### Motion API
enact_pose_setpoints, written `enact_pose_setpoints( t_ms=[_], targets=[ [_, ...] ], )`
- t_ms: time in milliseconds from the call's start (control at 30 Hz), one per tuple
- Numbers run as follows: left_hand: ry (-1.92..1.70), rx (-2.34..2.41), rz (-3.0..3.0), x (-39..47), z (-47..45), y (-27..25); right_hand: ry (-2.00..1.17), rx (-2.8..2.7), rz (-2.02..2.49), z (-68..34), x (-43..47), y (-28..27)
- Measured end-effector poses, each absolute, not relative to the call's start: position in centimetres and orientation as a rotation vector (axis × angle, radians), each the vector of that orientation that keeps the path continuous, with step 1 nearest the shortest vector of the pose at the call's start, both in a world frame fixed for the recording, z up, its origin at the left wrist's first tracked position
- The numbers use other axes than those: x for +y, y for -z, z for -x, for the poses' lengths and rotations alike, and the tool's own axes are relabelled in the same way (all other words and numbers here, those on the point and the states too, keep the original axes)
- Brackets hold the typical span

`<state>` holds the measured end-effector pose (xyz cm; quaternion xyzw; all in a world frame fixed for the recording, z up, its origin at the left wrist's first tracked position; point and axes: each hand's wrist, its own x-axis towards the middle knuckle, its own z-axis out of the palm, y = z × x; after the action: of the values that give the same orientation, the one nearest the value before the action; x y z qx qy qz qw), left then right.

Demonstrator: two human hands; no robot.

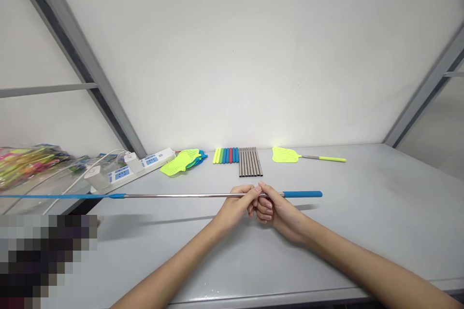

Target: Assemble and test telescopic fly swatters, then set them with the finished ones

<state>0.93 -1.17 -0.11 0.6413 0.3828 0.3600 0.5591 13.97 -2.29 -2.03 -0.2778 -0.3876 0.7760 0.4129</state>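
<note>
A telescopic fly swatter is held level above the table, its thin metal rod drawn out long. Its blue grip points right, and its blue head end runs off the left edge of the view, seen edge-on. My left hand is closed around the rod. Right beside it, my right hand is closed on the rod's thicker part near the blue grip. The two hands touch at the thumbs. Behind them lie a row of coloured grips and several metal telescopic rods.
Yellow and blue swatter heads are piled beside a white power strip with plugs and cables. A complete yellow swatter lies at the back right of the grey table. Bagged colourful items sit far left, near a pixelated patch.
</note>
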Motion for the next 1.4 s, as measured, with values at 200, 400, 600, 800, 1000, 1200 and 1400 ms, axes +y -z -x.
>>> enact_pose_setpoints(
  t_ms=[200, 400, 600, 800, 1000, 1200, 1400],
  targets=[
    [-0.816, 0.901, -1.517, -1.07, -0.79, -0.07, -1.955, -1.027, 0.726, -14.1, -2.31, 2.08],
    [-0.809, 0.888, -1.483, -1.06, -0.79, 0.13, -1.956, -1.033, 0.722, -14.04, -2.38, 1.91],
    [-0.812, 0.867, -1.437, -1.04, -0.72, 0.38, -1.973, -1.019, 0.689, -14.07, -2.36, 1.78],
    [-0.823, 0.847, -1.422, -0.97, -0.69, 0.36, -1.983, -0.998, 0.636, -13.97, -2.41, 1.69],
    [-0.831, 0.86, -1.439, -1.02, -0.84, 0.34, -1.982, -0.998, 0.604, -13.92, -2.42, 1.86],
    [-0.825, 0.9, -1.48, -0.98, -1.04, 0.37, -1.964, -1.03, 0.609, -14.01, -2.31, 2.02],
    [-0.828, 0.929, -1.517, -1.19, -1.18, 0.1, -1.87, -1.071, 0.646, -13.93, -2.28, 2.23]
  ],
)
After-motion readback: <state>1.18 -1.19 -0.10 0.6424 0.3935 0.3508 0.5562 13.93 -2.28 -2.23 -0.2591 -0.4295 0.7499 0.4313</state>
